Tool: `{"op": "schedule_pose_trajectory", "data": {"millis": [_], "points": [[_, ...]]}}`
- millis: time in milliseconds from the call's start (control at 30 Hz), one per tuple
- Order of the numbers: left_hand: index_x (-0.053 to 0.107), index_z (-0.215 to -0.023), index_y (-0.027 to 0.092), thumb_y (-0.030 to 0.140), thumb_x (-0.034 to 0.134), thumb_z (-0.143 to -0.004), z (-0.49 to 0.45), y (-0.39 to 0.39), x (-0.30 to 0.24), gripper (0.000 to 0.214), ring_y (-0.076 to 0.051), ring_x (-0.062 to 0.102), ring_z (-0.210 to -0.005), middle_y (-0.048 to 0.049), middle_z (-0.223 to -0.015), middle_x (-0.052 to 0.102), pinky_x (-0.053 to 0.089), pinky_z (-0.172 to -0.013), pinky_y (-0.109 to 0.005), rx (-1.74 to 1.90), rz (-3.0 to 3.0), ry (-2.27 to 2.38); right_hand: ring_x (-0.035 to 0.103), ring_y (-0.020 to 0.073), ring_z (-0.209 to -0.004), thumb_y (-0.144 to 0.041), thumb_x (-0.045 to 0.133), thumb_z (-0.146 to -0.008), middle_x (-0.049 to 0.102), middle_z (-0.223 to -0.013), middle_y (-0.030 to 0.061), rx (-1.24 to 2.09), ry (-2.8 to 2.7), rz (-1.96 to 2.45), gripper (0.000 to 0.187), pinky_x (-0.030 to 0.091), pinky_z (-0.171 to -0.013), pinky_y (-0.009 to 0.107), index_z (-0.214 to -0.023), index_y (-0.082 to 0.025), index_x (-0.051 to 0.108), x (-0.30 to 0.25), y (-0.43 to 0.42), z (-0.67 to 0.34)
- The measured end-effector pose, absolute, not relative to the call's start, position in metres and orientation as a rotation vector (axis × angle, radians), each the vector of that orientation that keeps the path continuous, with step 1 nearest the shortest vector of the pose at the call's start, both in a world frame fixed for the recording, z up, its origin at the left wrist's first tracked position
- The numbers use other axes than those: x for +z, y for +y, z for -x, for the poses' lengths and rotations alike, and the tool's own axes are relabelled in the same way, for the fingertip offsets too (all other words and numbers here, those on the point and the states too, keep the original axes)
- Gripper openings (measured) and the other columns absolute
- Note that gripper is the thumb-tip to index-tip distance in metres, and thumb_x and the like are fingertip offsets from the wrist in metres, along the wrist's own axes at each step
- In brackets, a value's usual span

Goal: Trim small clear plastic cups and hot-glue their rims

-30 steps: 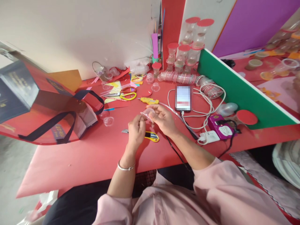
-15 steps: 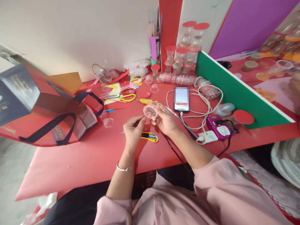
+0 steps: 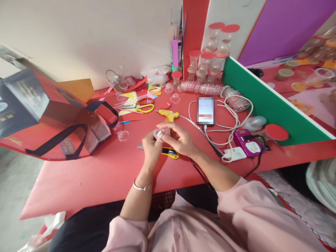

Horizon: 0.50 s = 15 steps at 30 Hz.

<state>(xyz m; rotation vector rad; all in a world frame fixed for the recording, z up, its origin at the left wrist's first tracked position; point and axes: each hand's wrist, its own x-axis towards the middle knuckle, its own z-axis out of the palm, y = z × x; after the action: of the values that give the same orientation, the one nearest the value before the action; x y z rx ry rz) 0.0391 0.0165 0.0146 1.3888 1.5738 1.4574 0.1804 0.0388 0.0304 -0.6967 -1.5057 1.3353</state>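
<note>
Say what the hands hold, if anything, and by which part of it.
The right hand holds a small clear plastic cup by its right side. The left hand is at its left edge; whether it grips there cannot be told.

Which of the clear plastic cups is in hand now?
The cup gripped by the right hand, with the left hand at its side; the others, like the loose cup near the red bag, sit untouched.

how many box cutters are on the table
1: the cutter lies beneath the left hand, which hides its middle; blade showing left, yellow handle right. Others may be hidden.
</note>
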Motion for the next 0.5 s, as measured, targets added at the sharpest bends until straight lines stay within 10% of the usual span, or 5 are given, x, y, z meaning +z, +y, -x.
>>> {"op": "schedule_pose_trajectory", "data": {"millis": [267, 500], "points": [[0.071, -0.071, 0.018, 0.033, 0.064, -0.091, -0.039, 0.021, 0.009, 0.026, -0.016, 0.062, -0.067, -0.0012, -0.067, 0.067, 0.049, -0.067, -0.027, 1.504, -1.451, 1.739, 0.058, 0.0122, -0.068, -0.054, 0.081, -0.081, 0.074, -0.116, 0.0027, 1.651, -0.975, 0.592, 0.048, 0.047, -0.052, 0.023, -0.118, -0.031, 0.062, 0.023, 0.057, -0.183], [0.075, -0.09, 0.019, 0.018, 0.063, -0.084, -0.036, 0.021, 0.009, 0.013, -0.014, 0.063, -0.076, -0.0052, -0.096, 0.071, 0.05, -0.067, -0.025, 1.639, -1.473, 1.838, 0.051, 0.0108, -0.063, -0.051, 0.08, -0.078, 0.074, -0.106, 0.0015, 1.845, -0.768, 0.582, 0.043, 0.042, -0.048, 0.021, -0.112, -0.029, 0.066, 0.026, 0.062, -0.184]]}}
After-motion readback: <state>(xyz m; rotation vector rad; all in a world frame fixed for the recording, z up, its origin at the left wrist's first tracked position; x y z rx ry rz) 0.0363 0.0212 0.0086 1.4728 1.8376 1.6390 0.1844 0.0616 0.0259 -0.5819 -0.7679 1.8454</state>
